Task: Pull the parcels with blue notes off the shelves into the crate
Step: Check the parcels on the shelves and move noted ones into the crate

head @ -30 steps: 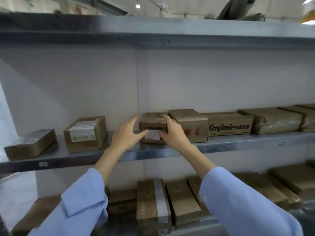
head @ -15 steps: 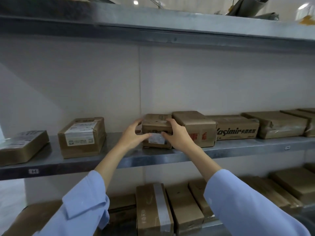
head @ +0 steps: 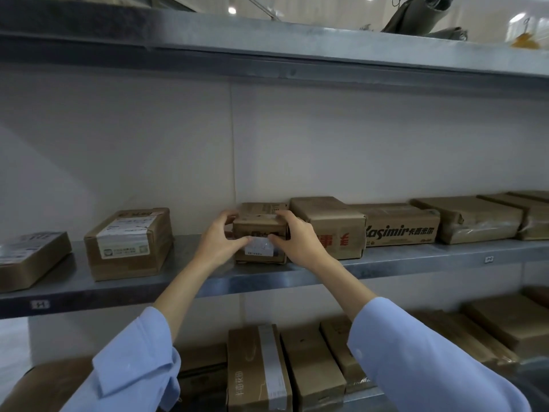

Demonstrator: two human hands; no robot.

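Observation:
A small brown cardboard parcel [head: 259, 230] with a white label on its front sits on the middle metal shelf [head: 416, 263]. My left hand [head: 219, 240] grips its left side, fingers curled over the top edge and thumb on the front. My right hand [head: 297, 240] grips its right side the same way. A second small box lies right behind it against the back wall. No blue note shows on the parcel from here, and no crate is in view.
On the same shelf, two labelled boxes [head: 129, 243] stand to the left, and a taller box [head: 332, 226], a "Kasimir" box [head: 401, 224] and flat wrapped parcels continue to the right. The lower shelf holds several more boxes [head: 258, 370]. Another metal shelf [head: 267, 46] runs overhead.
Both hands have closed round the small parcel, fingers now curled over its top edge. The parcel has slid forward, away from the box behind it.

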